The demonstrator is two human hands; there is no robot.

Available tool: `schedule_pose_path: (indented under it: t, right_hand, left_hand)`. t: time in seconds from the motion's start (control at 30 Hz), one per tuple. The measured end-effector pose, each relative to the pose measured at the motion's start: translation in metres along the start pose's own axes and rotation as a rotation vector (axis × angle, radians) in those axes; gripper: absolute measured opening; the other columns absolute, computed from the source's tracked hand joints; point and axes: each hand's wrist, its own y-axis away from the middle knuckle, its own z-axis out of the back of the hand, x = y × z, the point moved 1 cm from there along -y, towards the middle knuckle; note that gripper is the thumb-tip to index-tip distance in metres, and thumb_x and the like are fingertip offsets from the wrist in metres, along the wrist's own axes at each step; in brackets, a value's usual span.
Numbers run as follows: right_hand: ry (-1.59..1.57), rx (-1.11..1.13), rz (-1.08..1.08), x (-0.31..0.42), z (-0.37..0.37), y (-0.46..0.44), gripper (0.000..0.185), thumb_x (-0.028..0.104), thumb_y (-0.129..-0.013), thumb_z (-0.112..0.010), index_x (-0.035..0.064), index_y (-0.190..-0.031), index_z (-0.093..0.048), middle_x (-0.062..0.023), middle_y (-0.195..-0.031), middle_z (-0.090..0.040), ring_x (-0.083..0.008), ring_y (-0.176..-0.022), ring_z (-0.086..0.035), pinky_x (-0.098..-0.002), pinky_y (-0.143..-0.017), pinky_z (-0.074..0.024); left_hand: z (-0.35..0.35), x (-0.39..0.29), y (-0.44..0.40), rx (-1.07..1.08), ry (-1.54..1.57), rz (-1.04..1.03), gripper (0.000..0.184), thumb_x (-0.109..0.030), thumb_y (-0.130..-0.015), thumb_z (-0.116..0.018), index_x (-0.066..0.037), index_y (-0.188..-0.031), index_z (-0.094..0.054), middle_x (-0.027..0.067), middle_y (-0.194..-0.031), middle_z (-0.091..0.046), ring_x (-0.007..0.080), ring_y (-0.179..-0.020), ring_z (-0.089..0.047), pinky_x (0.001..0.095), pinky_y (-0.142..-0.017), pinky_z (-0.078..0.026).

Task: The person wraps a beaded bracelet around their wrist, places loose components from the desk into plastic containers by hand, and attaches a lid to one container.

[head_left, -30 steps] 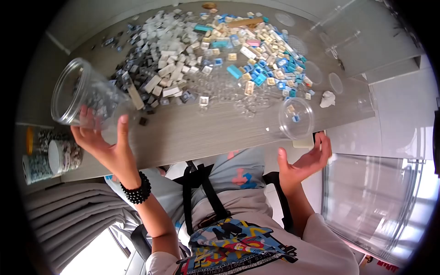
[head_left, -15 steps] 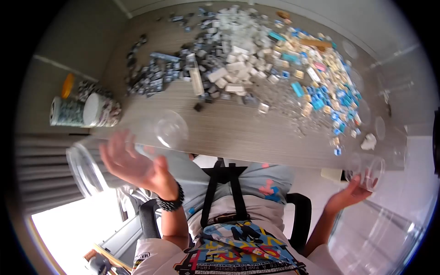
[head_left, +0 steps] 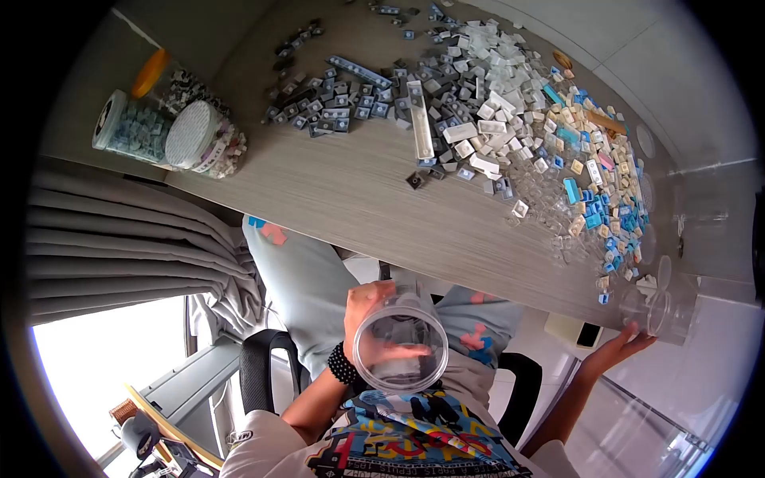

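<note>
My left hand (head_left: pixel 368 315) is wrapped round a clear plastic jar (head_left: pixel 401 381), held over my lap with its round rim tilted toward me. Through the clear wall some of my fingers show. At the table's right end my right hand (head_left: pixel 613 352) has its fingers against a second clear plastic jar (head_left: pixel 660 312), which lies on its side by the edge. Loose keyboard keycaps cover the back of the table: dark grey ones (head_left: pixel 331 107), white ones (head_left: pixel 498 60), and a blue and beige group (head_left: pixel 598 211) nearest my right hand.
Filled jars stand at the left end: one with a white lid (head_left: pixel 191 134), one of grey-blue pieces (head_left: pixel 135 127), and one with an orange lid (head_left: pixel 150 73). Clear round lids (head_left: pixel 645 142) lie along the right wall. A grey curtain (head_left: pixel 127 239) hangs at left.
My left hand has brought its jar from the left side to over my lap and turned its rim toward me. My right hand stays by the right jar. The view has shifted.
</note>
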Motion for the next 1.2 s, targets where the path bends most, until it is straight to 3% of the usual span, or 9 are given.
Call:
schedule_pose_path:
  t: [0.07,0.2,0.23,0.3,0.4,0.57,0.7,1.07,1.2]
  right_hand:
    - [0.205,-0.186,0.028,-0.009,0.008,0.007,0.068,0.039,-0.105,-0.055,-0.0005,-0.153,-0.028,-0.0195,-0.16,-0.029,-0.0302,-0.149,-0.028,-0.0453,-0.122,-0.0275]
    - [0.071,-0.096,0.318,0.058,-0.031,0.051,0.076,0.046,-0.104,-0.052,-0.0005,-0.155,-0.02,-0.0201,-0.159,-0.029,-0.0383,-0.149,-0.025,-0.0556,-0.122,-0.0226]
    - [-0.057,0.046,0.347,0.069,-0.046,0.069,0.071,0.039,-0.103,-0.056,-0.0006,-0.153,-0.025,-0.0206,-0.158,-0.031,-0.0407,-0.148,-0.028,-0.0577,-0.121,-0.022]
    - [0.317,0.409,0.639,0.113,-0.061,0.088,0.066,0.022,-0.096,-0.066,-0.0003,-0.149,-0.035,-0.0207,-0.153,-0.043,-0.0397,-0.143,-0.036,-0.055,-0.118,-0.0263]
    - [0.135,0.644,0.598,0.152,-0.106,0.08,0.047,0.006,-0.089,-0.07,0.0022,-0.134,-0.057,-0.0157,-0.131,-0.063,-0.0368,-0.131,-0.048,-0.047,-0.11,-0.0374]
    - [-0.12,0.632,0.645,0.196,-0.197,0.043,0.033,0.002,-0.087,-0.071,0.0052,-0.119,-0.064,-0.011,-0.109,-0.07,-0.0314,-0.1,-0.062,-0.043,-0.09,-0.0495]
    - [-0.089,0.73,0.719,0.207,-0.247,0.046,0.033,0.007,-0.088,-0.07,0.0017,-0.119,-0.063,-0.0136,-0.112,-0.069,-0.0342,-0.108,-0.06,-0.0443,-0.095,-0.0482]
    - [0.174,0.437,0.831,0.181,-0.246,0.022,0.027,0.003,-0.089,-0.066,0.0031,-0.115,-0.065,-0.0115,-0.111,-0.067,-0.0337,-0.107,-0.058,-0.0438,-0.093,-0.0478]
    - [-0.007,0.566,0.87,0.211,-0.231,0.042,0.026,0.0,-0.087,-0.068,0.0024,-0.112,-0.065,-0.0096,-0.105,-0.065,-0.0316,-0.099,-0.057,-0.0427,-0.085,-0.0486]
  left_hand:
    - [0.0,0.009,0.002,0.005,-0.001,-0.003,0.137,-0.054,-0.052,-0.099,-0.008,-0.154,-0.021,0.0214,-0.127,-0.049,0.036,-0.114,-0.058,0.0491,-0.093,-0.049]
    - [-0.009,0.029,0.015,0.003,0.014,0.105,0.121,-0.055,-0.053,-0.097,-0.005,-0.146,-0.038,0.0191,-0.124,-0.057,0.0345,-0.11,-0.058,0.0454,-0.093,-0.048]
    - [-0.014,0.036,0.014,0.028,-0.021,0.109,0.119,-0.051,-0.055,-0.097,-0.006,-0.148,-0.037,0.0176,-0.125,-0.061,0.0353,-0.11,-0.058,0.0451,-0.094,-0.048]
    - [-0.017,0.042,0.01,0.094,-0.062,0.129,0.107,-0.044,-0.057,-0.097,-0.005,-0.141,-0.044,0.019,-0.128,-0.06,0.0366,-0.112,-0.059,0.0452,-0.096,-0.048]
    - [-0.028,0.042,0.008,0.074,-0.032,0.087,0.101,-0.041,-0.06,-0.096,-0.004,-0.14,-0.045,0.0203,-0.128,-0.06,0.0383,-0.115,-0.059,0.0462,-0.098,-0.048]
    - [-0.037,0.047,0.002,0.395,-0.08,0.232,0.093,-0.032,-0.066,-0.093,-0.003,-0.14,-0.045,0.0204,-0.132,-0.059,0.0408,-0.121,-0.057,0.0471,-0.102,-0.047]
    - [-0.041,0.045,0.001,0.52,-0.019,0.33,0.093,-0.028,-0.067,-0.092,-0.005,-0.143,-0.043,0.0188,-0.134,-0.057,0.0416,-0.121,-0.056,0.0469,-0.102,-0.047]
    - [-0.032,0.053,0.004,0.342,0.075,0.356,0.095,-0.029,-0.066,-0.093,-0.003,-0.142,-0.042,0.0202,-0.134,-0.055,0.043,-0.118,-0.057,0.0465,-0.099,-0.049]
    - [-0.026,0.049,0.001,0.241,0.074,0.294,0.097,-0.031,-0.064,-0.094,0.0,-0.14,-0.043,0.021,-0.131,-0.056,0.0421,-0.118,-0.057,0.046,-0.1,-0.048]
